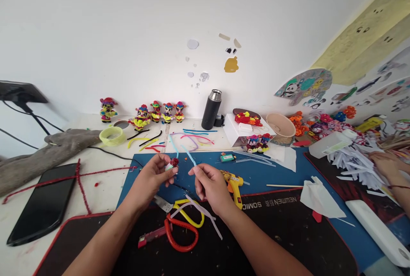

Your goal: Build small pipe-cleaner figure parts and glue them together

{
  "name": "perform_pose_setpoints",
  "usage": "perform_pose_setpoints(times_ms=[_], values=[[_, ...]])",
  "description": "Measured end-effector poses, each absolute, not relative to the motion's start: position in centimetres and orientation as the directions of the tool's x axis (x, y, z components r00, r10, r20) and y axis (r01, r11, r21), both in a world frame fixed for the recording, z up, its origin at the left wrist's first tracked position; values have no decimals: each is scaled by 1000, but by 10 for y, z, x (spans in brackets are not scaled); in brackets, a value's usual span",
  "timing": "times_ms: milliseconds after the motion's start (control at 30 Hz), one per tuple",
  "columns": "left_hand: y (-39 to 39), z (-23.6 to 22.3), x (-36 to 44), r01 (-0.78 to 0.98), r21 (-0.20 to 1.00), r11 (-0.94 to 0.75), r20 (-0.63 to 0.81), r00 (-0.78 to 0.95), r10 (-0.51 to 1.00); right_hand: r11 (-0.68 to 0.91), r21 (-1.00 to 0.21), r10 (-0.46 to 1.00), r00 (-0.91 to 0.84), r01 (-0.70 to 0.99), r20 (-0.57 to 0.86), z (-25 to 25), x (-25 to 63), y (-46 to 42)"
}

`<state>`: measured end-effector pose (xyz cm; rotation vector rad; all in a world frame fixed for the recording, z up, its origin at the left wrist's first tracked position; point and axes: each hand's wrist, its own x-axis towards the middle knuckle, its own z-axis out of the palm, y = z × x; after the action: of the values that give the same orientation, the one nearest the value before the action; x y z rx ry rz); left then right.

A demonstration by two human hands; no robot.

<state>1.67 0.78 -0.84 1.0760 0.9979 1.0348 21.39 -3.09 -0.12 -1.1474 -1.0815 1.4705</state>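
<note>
My left hand (156,174) pinches a small pipe-cleaner piece with a dark red fuzzy ball (174,162) and a pale part below it. A light blue stem (175,145) rises beside that ball; where it joins is unclear. Between the thumb and fingers of my right hand (209,182) is a light blue pipe cleaner (189,154), its free end pointing up and left. Scissors with a red and a yellow handle (182,248) lie under my hands, beside lilac pipe cleaners (209,214). Partly behind my right hand rests a yellow glue gun (236,185).
Several pipe-cleaner figures (141,118) stand along the wall near a black flask (211,111). Loose pipe cleaners (192,136) lie before them. A phone (43,203) is at left. Another person's hand (386,167) touches white paper strips (358,169) at right.
</note>
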Motion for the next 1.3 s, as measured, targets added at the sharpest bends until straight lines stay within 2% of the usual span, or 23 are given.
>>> perform_pose_setpoints(times_ms=[133, 433, 567, 733, 900, 1000, 1100, 1200, 1300], values=[[6, -8, 20, -186, 966, 177, -136, 215, 967, -116, -978, 990, -105, -171, -99, -1, 208, -17], [2, -11, 24, -45, 998, 36, -30, 125, 992, -91, -984, 993, -88, -150, -78, -13, 190, 0], [-4, -8, 26, 135, 991, 16, -32, 119, 992, -110, -980, 992, -73, -166, -99, -18, 192, -2], [-10, -4, 27, 396, 918, -12, -31, 101, 994, -114, -984, 986, -134, -137, -95, -19, 195, -6], [-14, -3, 29, 475, 879, -35, -8, 89, 996, -138, -986, 972, -202, -95, -117, -19, 195, -13], [-13, -2, 29, 355, 934, -37, -8, 125, 992, -128, -989, 970, -216, -79, -109, -18, 199, -15], [-10, 2, 28, 27, 999, 47, -52, 255, 965, -104, -991, 968, -236, -79, -83, -14, 205, -13], [-6, 7, 24, -164, 965, 203, -139, 337, 931, -98, -990, 965, -254, -103, -69, -12, 211, -10], [-3, 9, 21, -260, 913, 315, -212, 359, 909, -100, -987, 962, -267, -125, -64, -11, 214, -10]])
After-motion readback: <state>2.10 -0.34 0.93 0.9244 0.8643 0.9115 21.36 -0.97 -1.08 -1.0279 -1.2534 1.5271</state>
